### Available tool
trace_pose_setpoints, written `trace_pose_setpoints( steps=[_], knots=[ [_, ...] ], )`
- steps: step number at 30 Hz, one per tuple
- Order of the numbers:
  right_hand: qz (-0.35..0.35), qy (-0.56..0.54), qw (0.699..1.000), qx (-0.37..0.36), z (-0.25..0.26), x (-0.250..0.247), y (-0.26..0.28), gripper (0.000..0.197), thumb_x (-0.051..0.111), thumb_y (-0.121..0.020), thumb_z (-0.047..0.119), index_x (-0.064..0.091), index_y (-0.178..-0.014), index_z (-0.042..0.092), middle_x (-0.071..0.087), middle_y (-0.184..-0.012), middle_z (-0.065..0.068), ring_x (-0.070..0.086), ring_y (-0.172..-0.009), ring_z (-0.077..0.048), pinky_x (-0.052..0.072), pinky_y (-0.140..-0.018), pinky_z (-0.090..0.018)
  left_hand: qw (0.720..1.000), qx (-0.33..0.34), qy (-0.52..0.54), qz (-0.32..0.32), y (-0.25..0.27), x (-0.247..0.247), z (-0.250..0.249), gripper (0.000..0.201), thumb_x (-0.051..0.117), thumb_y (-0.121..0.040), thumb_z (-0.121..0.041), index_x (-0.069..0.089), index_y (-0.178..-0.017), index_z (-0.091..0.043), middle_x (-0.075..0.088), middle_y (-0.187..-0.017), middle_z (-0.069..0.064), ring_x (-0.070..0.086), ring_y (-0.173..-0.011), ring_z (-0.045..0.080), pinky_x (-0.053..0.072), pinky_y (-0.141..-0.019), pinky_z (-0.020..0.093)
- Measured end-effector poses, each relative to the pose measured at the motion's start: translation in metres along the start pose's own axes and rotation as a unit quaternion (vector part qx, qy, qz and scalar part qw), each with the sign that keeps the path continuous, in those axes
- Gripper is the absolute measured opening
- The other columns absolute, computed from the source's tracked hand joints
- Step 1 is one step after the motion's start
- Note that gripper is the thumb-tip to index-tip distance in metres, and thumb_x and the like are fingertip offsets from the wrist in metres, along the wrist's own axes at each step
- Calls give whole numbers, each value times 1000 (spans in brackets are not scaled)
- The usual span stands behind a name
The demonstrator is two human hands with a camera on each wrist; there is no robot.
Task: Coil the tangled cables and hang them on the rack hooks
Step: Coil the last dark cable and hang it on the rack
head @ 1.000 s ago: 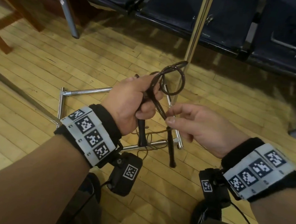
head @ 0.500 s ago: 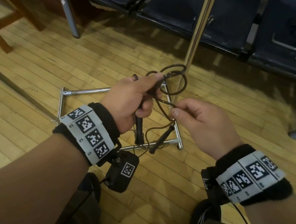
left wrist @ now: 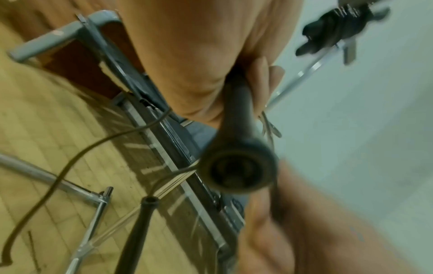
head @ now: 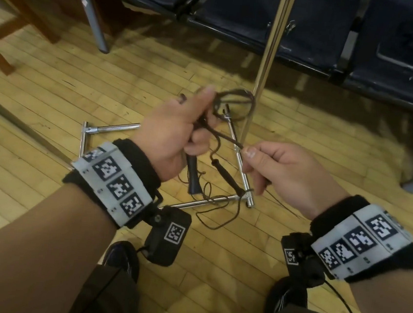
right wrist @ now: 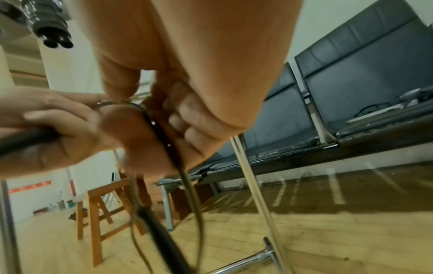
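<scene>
A wooden plank floor [head: 55,84] in a yellowish tone fills most of the head view, with patches of light and shadow across it. Along the top of the frame runs a row of dark padded seats [head: 241,4] on a grey metal leg [head: 97,25]. Brown wooden furniture [head: 17,4] stands at the upper left. In the right wrist view a pale wall [right wrist: 89,77] rises behind wooden trestles [right wrist: 98,213] at the lower left.
</scene>
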State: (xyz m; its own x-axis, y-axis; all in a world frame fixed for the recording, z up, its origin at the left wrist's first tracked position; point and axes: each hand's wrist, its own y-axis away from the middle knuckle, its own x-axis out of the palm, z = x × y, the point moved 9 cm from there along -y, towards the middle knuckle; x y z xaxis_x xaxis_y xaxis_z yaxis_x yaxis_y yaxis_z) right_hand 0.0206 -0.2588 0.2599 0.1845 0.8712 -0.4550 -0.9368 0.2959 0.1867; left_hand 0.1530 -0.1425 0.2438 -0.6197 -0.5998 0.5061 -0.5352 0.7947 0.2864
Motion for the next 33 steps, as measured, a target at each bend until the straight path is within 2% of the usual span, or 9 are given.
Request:
trace_pose_setpoints(
  steps=[3,7,14,17,19,22,25,29,33],
  knots=[
    [7,5,1000,13,-5,-6,0,40,44,-106,42,71,-86,21,58,-60,-4,64,-67,-26,53,-97,-41,999,23,18,-44,-1,-16,-11,27,60,-106,-38,61,-93,-14,58,-79,1,44,-51,8,39,-41,19],
    [5,-16,1000,16,3,3,-1,37,44,-107,43,69,-89,23,48,-62,-2,49,-57,-24,55,-69,-53,997,39,-60,-35,1,-3,1,29,65,-103,-40,66,-97,-11,64,-87,4,51,-59,11,42,-46,20],
    [-33,-105,993,46,-3,9,-5,39,50,-108,32,65,-97,-2,42,-60,-6,35,-47,-20,30,-45,-32,993,15,-115,29,2,26,30,13,71,-101,-26,75,-105,-14,63,-82,10,56,-65,15,46,-52,23],
    [-17,-95,995,35,-3,10,-4,39,50,-107,34,67,-91,3,47,-57,-4,42,-45,-18,36,-41,-27,978,37,-203,2,0,19,24,16,67,-101,-33,73,-101,-19,64,-79,10,54,-66,23,46,-54,28],
    [4,-75,997,30,-3,12,-3,40,51,-106,39,68,-86,9,55,-60,-6,52,-49,-21,45,-46,-29,972,60,-228,-9,1,15,15,17,65,-102,-35,72,-95,-21,63,-76,6,53,-63,20,46,-54,28],
    [27,-15,998,45,-11,9,-3,45,49,-102,50,70,-83,16,62,-66,-11,66,-63,-18,56,-72,-37,987,83,-130,-49,1,-4,-6,19,64,-103,-32,70,-103,-14,63,-87,6,53,-63,13,47,-53,23],
    [10,53,997,64,-20,-1,-1,43,45,-99,55,70,-83,23,61,-62,3,68,-71,-20,57,-88,-46,990,99,-6,-101,2,-28,-22,22,63,-105,-27,62,-114,-6,65,-88,3,54,-65,11,47,-52,21],
    [-6,41,998,48,-9,3,0,35,45,-103,46,68,-85,28,54,-55,4,62,-58,-31,60,-64,-42,991,91,-39,-93,3,-23,-13,36,70,-99,-37,66,-114,-4,65,-87,3,55,-65,11,47,-52,22],
    [-5,-43,999,23,4,14,-5,36,44,-108,39,65,-95,13,43,-63,-6,39,-49,-25,37,-46,-44,988,37,-149,-28,0,8,20,36,69,-102,-37,72,-110,-3,65,-87,8,57,-66,13,48,-53,22]
  ],
)
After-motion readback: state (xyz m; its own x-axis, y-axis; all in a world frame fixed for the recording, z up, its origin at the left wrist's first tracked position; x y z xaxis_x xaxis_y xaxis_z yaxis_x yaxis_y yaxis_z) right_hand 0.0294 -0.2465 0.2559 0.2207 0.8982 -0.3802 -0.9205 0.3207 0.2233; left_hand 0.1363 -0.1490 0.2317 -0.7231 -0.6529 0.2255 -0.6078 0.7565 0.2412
